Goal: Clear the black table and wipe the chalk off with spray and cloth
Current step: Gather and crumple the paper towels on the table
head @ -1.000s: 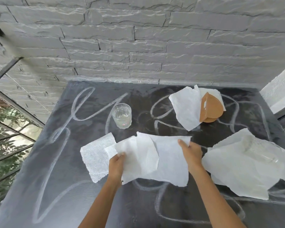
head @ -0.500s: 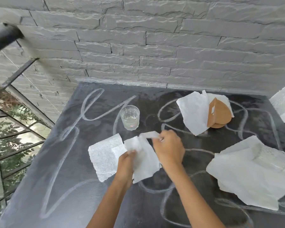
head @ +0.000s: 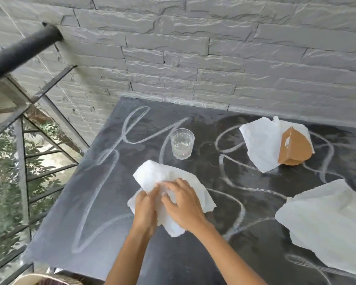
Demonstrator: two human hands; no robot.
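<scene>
Black table (head: pixel 193 256): matt dark top set against a grey stone-block wall (head: pixel 193 58), covered in looping white chalk lines (head: pixel 103 192). A black metal railing (head: pixel 19 52) stands to its left.

White paper bunch (head: pixel 150 177): crumpled thin sheets, held at the near-left middle of the table, in front of the glass. One second ago these sheets lay spread flat and wide; half a second ago they were partly drawn in; now they are one wad. The textured white towel that lay separately to their left is no longer on the table top there.

Left hand (head: pixel 145 208): fingers curled into the near edge of the wad, gripping it. Right hand (head: pixel 183 202): fingers bent over the top of the wad, holding it. The hands were well apart before and now touch.

Clear ribbed drinking glass (head: pixel 182 144): upright, just behind the wad, place unchanged.

Brown cardboard fan-shaped holder (head: pixel 294 148): at the far right, on a white paper sheet (head: pixel 259 145), unchanged.

Large white crumpled sheet (head: pixel 327 225): near right edge, apart from the hands, unchanged.
</scene>
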